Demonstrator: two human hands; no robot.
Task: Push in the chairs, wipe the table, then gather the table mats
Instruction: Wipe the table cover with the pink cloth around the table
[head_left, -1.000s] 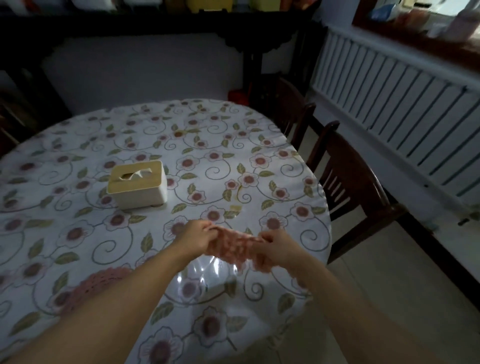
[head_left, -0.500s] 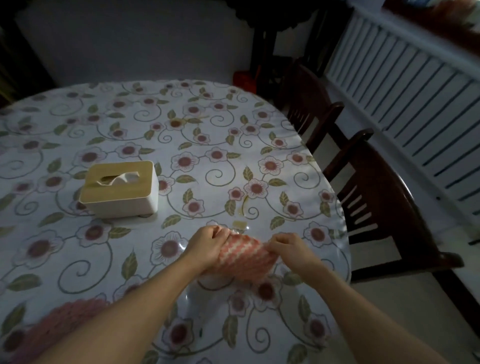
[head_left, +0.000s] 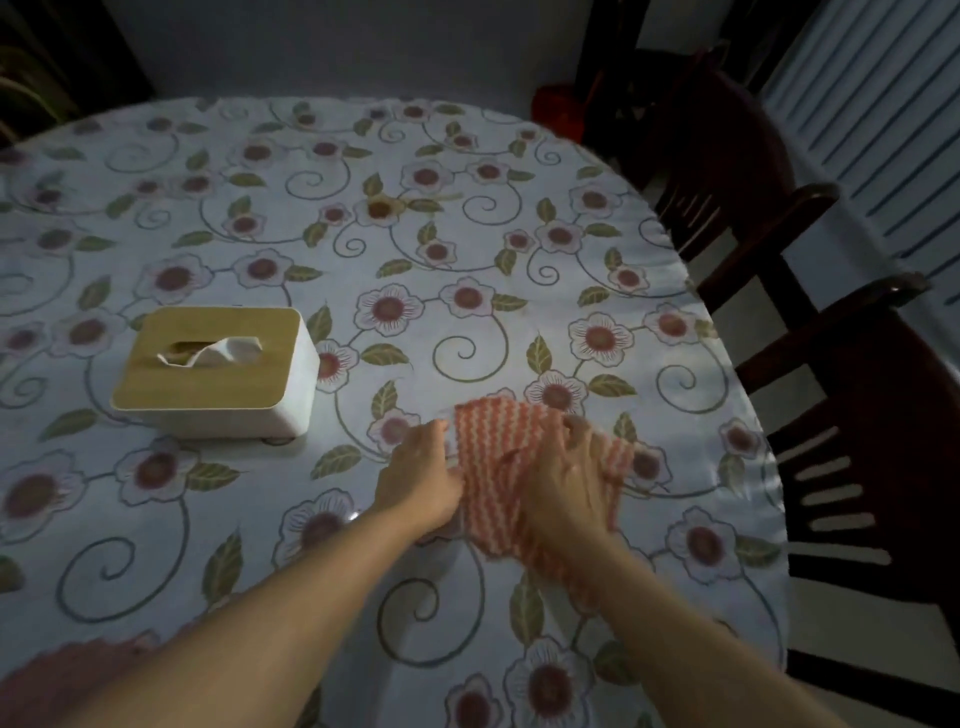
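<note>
A pink-and-white zigzag cloth (head_left: 493, 441) lies spread on the round table (head_left: 467, 234) with its floral cover. My left hand (head_left: 421, 478) holds the cloth's left edge, fingers curled at it. My right hand (head_left: 566, 483) lies on top of the cloth with fingers spread, pressing it flat. A pink crocheted table mat (head_left: 57, 670) shows at the bottom left, partly hidden by my left forearm. Two dark wooden chairs (head_left: 852, 457) (head_left: 717, 156) stand at the table's right side.
A white tissue box with a wooden lid (head_left: 218, 369) sits left of my hands. A white radiator (head_left: 883, 104) runs along the right wall behind the chairs. A red object (head_left: 553, 111) sits on the floor beyond the table.
The cloth has gone from bunched between both hands to spread flat on the table. My right hand moved from gripping its edge to lying on top. The camera tilted further down.
</note>
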